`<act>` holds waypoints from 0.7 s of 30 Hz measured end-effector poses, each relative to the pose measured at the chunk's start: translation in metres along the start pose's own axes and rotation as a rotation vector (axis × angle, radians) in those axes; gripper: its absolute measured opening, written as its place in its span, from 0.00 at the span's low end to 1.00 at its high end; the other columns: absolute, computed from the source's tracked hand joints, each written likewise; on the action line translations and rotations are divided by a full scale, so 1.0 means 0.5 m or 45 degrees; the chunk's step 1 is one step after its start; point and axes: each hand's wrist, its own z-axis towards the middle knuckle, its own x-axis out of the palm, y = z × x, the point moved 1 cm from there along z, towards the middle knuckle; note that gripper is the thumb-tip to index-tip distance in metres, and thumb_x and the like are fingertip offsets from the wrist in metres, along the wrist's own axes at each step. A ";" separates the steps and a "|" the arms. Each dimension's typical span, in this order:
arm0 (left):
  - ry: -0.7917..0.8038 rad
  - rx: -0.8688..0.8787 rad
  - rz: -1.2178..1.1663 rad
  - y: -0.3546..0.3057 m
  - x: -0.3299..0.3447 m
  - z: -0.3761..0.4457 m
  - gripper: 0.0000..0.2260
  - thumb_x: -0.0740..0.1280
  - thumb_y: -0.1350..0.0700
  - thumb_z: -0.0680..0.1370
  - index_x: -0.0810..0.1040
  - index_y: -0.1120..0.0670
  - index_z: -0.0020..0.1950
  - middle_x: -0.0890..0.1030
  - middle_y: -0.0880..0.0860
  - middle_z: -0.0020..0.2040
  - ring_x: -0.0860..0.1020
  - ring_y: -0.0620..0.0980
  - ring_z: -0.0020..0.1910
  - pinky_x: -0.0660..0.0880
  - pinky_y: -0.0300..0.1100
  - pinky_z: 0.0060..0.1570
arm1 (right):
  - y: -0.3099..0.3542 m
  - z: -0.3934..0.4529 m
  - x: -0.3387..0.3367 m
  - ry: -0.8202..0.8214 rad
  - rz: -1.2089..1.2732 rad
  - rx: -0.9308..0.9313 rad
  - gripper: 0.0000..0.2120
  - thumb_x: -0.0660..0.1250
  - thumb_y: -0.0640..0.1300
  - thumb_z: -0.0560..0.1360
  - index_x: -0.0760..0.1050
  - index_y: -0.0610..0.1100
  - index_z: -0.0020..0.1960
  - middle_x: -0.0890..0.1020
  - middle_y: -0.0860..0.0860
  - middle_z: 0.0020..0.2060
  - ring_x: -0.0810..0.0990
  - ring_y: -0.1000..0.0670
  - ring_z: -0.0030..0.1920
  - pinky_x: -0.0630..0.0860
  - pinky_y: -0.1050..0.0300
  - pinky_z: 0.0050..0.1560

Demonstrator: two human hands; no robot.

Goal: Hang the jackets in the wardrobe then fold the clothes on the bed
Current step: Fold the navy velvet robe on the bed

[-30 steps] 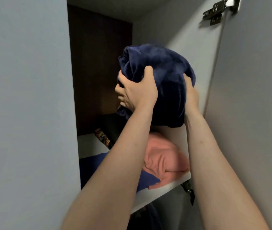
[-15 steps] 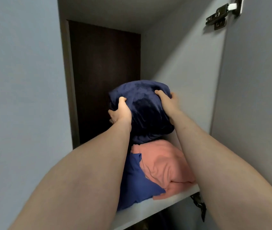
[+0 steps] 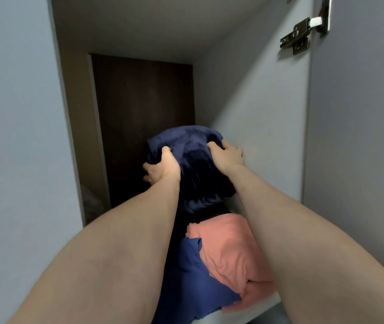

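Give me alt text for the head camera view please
Both hands, left hand and right hand, grip a bundled navy garment deep on a wardrobe shelf, behind folded salmon clothing and blue clothing.

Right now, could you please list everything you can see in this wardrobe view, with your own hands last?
dark navy bundle: one, navy, deep on the shelf, atop a black garment
black garment: one, black, under the bundle, mostly hidden
salmon garment: one, salmon pink, shelf front, right
blue garment: one, blue, shelf front, beside and partly under the salmon one
shelf: one, white, bottom edge
back panel: one, dark brown, rear
door hinge: one, metal, top right
left hand: grip on the bundle's left side
right hand: grip on the bundle's upper right
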 end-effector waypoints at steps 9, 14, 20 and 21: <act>-0.088 0.030 0.407 0.059 0.016 0.064 0.39 0.74 0.39 0.73 0.64 0.52 0.79 0.64 0.60 0.76 0.68 0.66 0.72 0.65 0.59 0.72 | -0.099 -0.026 0.083 0.031 -0.385 -0.301 0.25 0.62 0.65 0.79 0.71 0.58 0.74 0.67 0.48 0.74 0.65 0.41 0.74 0.63 0.42 0.75; -0.037 -0.053 0.408 0.082 0.019 0.083 0.35 0.67 0.38 0.78 0.65 0.55 0.79 0.68 0.62 0.75 0.69 0.66 0.72 0.65 0.59 0.73 | -0.129 -0.022 0.110 0.149 -0.523 -0.227 0.28 0.50 0.65 0.83 0.59 0.59 0.81 0.63 0.48 0.79 0.61 0.40 0.77 0.61 0.38 0.76; -0.032 -0.051 0.468 0.108 0.024 0.114 0.35 0.72 0.41 0.75 0.67 0.56 0.76 0.72 0.62 0.73 0.72 0.66 0.69 0.68 0.58 0.72 | -0.142 -0.024 0.125 0.241 -0.555 -0.211 0.32 0.48 0.65 0.83 0.51 0.55 0.83 0.57 0.48 0.82 0.55 0.41 0.81 0.55 0.38 0.79; -0.040 -0.050 0.486 0.114 0.022 0.117 0.35 0.72 0.41 0.74 0.68 0.56 0.76 0.72 0.62 0.72 0.73 0.66 0.69 0.69 0.58 0.71 | -0.148 -0.029 0.127 0.244 -0.527 -0.196 0.33 0.49 0.65 0.83 0.50 0.54 0.83 0.55 0.49 0.83 0.53 0.42 0.82 0.54 0.39 0.80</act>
